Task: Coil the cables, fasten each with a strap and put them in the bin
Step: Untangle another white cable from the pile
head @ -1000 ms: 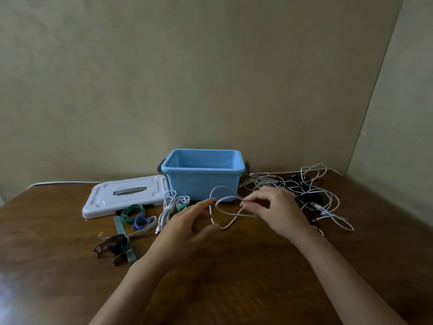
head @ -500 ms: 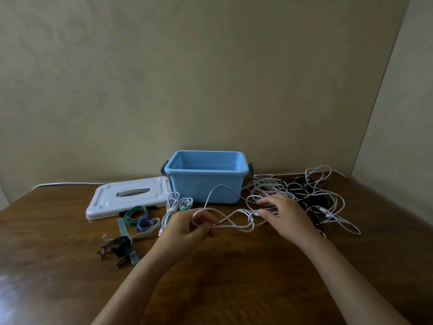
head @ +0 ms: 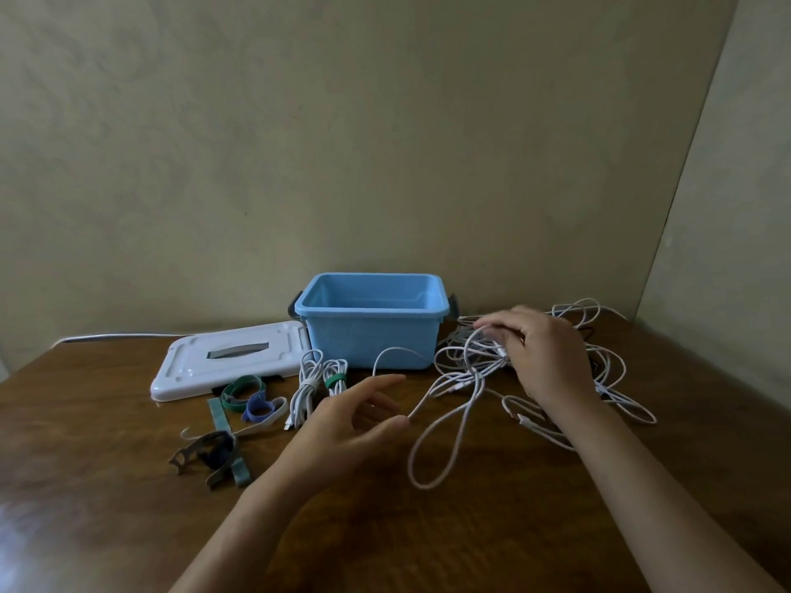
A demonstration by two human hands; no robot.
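Note:
My left hand (head: 355, 417) hovers over the table with its fingers spread, the thumb tip touching a loose white cable (head: 445, 447) that lies in a long loop on the wood. My right hand (head: 543, 357) reaches into the tangle of white and black cables (head: 608, 370) right of the blue bin (head: 368, 336), its fingers curled round white strands of it. Two coiled white cables (head: 306, 387), each bound with a strap, lie in front of the bin's left corner. The bin looks empty from here.
The bin's white lid (head: 227, 361) lies flat to its left. Loose straps, green (head: 242, 389), blue (head: 257, 410) and dark (head: 205, 451), are scattered in front of the lid. Walls close the back and right sides of the wooden table (head: 128, 485).
My right hand moved back and right into the tangle. My left hand opened and the white cable loop it held dropped onto the table.

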